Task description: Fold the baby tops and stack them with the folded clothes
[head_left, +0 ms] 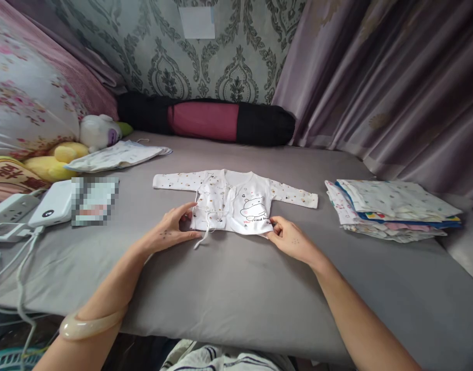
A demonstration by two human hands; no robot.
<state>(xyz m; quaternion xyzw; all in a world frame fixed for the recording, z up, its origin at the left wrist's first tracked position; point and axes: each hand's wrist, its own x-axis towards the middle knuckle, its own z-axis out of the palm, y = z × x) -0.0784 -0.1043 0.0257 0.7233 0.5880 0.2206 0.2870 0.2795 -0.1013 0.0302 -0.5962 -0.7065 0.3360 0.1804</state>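
White shirt (236, 203) lies crosswise, neckline away; left hand (169, 228) loosely open at its hem, right hand (292, 238) pinching it.

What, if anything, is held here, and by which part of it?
The white shirt: right hand at one bottom corner; left hand touches the opposite one, grip unclear.

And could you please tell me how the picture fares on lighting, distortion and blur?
Head view: soft light, no harsh glare on the white shirt, whose print is fairly sharp; purple curtain darkening toward upper right; stretched-looking frame edges; pixelated patch beside the white device.
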